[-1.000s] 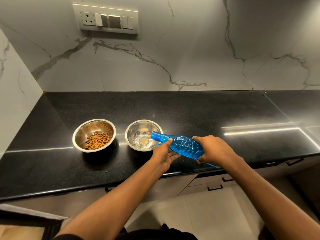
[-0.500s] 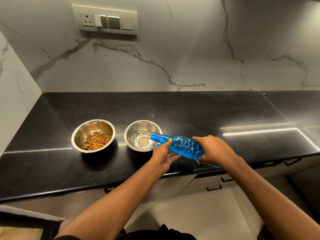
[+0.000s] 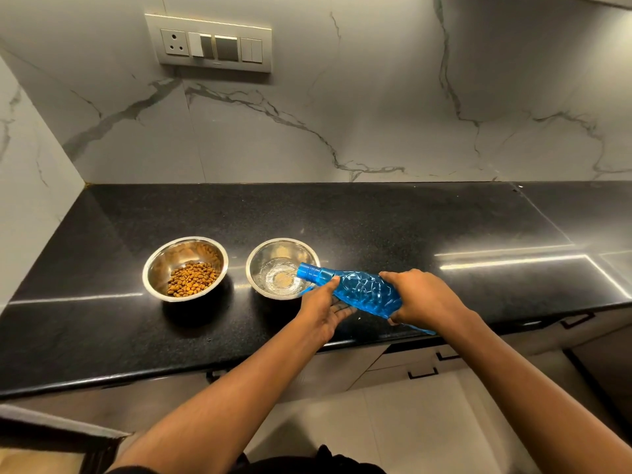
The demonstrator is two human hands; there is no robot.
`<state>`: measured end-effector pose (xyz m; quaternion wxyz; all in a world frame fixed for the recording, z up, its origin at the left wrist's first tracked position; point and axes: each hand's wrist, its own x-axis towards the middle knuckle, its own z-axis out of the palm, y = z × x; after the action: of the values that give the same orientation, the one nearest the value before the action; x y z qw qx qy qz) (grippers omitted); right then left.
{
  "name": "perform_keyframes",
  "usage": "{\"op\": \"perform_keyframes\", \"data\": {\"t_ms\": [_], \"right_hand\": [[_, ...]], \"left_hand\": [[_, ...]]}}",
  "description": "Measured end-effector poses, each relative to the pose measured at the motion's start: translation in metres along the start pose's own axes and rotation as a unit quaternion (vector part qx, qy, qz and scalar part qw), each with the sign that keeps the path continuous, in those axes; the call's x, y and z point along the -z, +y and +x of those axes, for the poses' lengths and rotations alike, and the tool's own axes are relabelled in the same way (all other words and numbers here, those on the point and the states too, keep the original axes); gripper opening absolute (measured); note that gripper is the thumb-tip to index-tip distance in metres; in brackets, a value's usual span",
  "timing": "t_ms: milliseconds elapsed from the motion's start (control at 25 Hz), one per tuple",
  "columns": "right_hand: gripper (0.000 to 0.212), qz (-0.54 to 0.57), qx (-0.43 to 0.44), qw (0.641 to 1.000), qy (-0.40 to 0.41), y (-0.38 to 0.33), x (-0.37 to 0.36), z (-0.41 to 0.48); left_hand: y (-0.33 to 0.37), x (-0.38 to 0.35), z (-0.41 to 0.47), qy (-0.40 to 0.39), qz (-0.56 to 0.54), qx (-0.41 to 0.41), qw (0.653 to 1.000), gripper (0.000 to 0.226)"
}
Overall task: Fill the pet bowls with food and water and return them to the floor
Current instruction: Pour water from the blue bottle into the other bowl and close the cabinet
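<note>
Two steel bowls stand side by side on the black counter (image 3: 376,217). The left bowl (image 3: 160,265) holds brown kibble (image 3: 192,279). The right bowl (image 3: 263,258) has a little water in its bottom. A blue plastic bottle (image 3: 359,289) lies tilted, its open mouth over the right bowl's rim, with water running in. My right hand (image 3: 424,297) grips the bottle's body from above. Under the bottle's neck sits my left hand (image 3: 323,311), palm up, supporting it.
A switch panel with a socket (image 3: 208,44) is on the marble wall behind. The counter's front edge runs just under my wrists, with drawer fronts and black handles (image 3: 422,373) below. A side wall closes the counter on the left.
Both hands and the bottle have stayed almost still over the right bowl. The view has only shifted slightly.
</note>
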<state>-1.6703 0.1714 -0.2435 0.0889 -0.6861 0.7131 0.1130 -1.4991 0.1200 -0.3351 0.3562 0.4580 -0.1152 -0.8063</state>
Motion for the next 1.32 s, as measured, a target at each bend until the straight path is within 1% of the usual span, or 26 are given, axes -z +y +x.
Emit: {"op": "perform_keyframes", "data": {"t_ms": [160, 280, 360, 440, 520, 640, 760, 880, 960, 1040, 1120, 1200, 1320], "right_hand": [[0.084, 0.028, 0.003, 1.0, 0.009, 0.004, -0.005, 0.0], [0.096, 0.092, 0.005, 0.995, 0.024, 0.006, -0.011, -0.002], [0.1, 0.145, 0.009, 0.989, 0.031, 0.007, -0.016, -0.001], [0.101, 0.214, 0.012, 0.976, 0.041, 0.007, -0.018, 0.002], [0.1, 0.278, 0.02, 0.959, 0.047, 0.006, -0.02, 0.005], [0.1, 0.338, 0.043, 0.938, 0.072, 0.0, -0.015, 0.011], [0.099, 0.399, 0.066, 0.909, 0.104, -0.011, -0.002, 0.018], [0.098, 0.457, 0.083, 0.874, 0.141, -0.024, 0.016, 0.026], [0.093, 0.48, 0.096, 0.854, 0.178, -0.035, 0.035, 0.032], [0.086, 0.504, 0.107, 0.826, 0.227, -0.043, 0.06, 0.037], [0.084, 0.532, 0.115, 0.792, 0.277, -0.048, 0.092, 0.042], [0.085, 0.554, 0.121, 0.756, 0.326, -0.05, 0.127, 0.044], [0.084, 0.556, 0.147, 0.72, 0.389, -0.048, 0.19, 0.044]], "left_hand": [[-0.001, 0.0, -0.001, 0.002, 0.015, -0.011, 1.0, 0.01], [0.002, 0.004, -0.002, 0.005, 0.044, -0.056, 0.997, 0.025], [0.008, 0.005, -0.006, 0.003, 0.061, -0.095, 0.994, 0.029], [0.016, 0.007, -0.011, -0.004, 0.062, -0.133, 0.989, 0.032], [0.025, 0.009, -0.016, -0.009, 0.063, -0.162, 0.985, 0.039], [0.046, 0.008, -0.025, -0.032, 0.076, -0.204, 0.975, 0.05], [0.075, 0.001, -0.039, -0.059, 0.101, -0.261, 0.958, 0.044], [0.11, -0.014, -0.057, -0.082, 0.155, -0.333, 0.926, 0.042], [0.137, -0.029, -0.071, -0.099, 0.18, -0.376, 0.904, 0.04], [0.168, -0.049, -0.087, -0.12, 0.207, -0.42, 0.875, 0.043], [0.2, -0.073, -0.105, -0.14, 0.247, -0.47, 0.836, 0.053], [0.23, -0.101, -0.127, -0.146, 0.293, -0.524, 0.786, 0.062], [0.272, -0.143, -0.163, -0.164, 0.358, -0.592, 0.703, 0.064]]}}
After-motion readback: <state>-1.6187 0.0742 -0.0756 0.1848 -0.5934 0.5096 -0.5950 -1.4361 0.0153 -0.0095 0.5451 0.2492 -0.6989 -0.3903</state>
